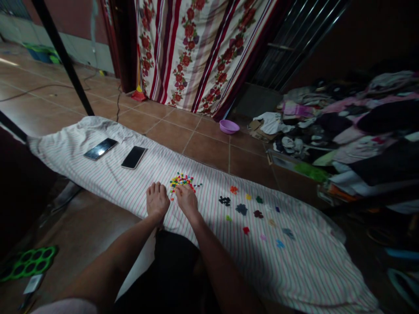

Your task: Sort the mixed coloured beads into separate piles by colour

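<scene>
Working left to right across my feed, a green plastic frame with round holes (29, 263) sits low on the tiled floor (206, 150). Above it, a striped sheet (294, 261) runs diagonally across the view, carrying a tilted smartphone (100, 149) and a second smartphone (134, 157) lying apart near its far end.

My left hand (157, 201) is relaxed and open, its fingers pointing away from me, with nothing visible in its grasp. It rests just left of and nearer to me than a pile of small multicoloured pieces (181, 182), which spreads sideways across the sheet. My right hand (186, 203) is the nearer of the two, its bunched fingertips touching the pile's near edge, directly ahead along the forearm. I cannot tell whether it is pinching a piece.

Farther right, small single-colour clusters of pieces (241, 209) lie scattered across the sheet, with the dark clusters among the largest. Beyond them, a purple plastic bowl (229, 126) sits on the floor, and a heap of clothes (353, 122) fills the right side.
</scene>
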### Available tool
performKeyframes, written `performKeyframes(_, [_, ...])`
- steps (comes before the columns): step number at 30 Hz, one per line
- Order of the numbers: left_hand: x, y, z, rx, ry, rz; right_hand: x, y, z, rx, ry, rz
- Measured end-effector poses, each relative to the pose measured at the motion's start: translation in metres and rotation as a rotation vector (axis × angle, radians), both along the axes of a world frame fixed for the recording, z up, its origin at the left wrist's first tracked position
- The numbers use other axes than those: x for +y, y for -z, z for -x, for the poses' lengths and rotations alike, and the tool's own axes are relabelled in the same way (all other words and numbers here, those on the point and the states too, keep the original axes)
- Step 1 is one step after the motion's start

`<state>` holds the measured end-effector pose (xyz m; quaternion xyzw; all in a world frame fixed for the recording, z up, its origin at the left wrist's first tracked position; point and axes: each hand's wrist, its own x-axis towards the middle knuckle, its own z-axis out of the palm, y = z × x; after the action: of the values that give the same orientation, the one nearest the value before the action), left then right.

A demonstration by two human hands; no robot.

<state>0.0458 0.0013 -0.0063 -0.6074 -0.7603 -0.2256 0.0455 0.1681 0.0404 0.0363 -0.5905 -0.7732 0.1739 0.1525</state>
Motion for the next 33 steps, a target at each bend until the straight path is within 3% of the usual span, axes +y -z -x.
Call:
performKeyframes(9, [0.0,0.001,0.001,-0.036,0.0,0.002,0.021,-0.004,0.023,-0.26,0.007,0.091])
performKeyframes(16, [0.0,-0.001,0.001,-0.061,0.003,0.008,0.025,-0.017,0.037,-0.373,-0.09,0.082])
performKeyframes(27, [-0.001,-0.001,0.001,-0.03,0.005,0.006,0.022,-0.015,0.039,-0.368,-0.066,0.095])
performKeyframes(33, [-0.005,-0.009,0.0,0.011,0.011,0.02,0.022,-0.013,0.037,-0.217,-0.022,0.056])
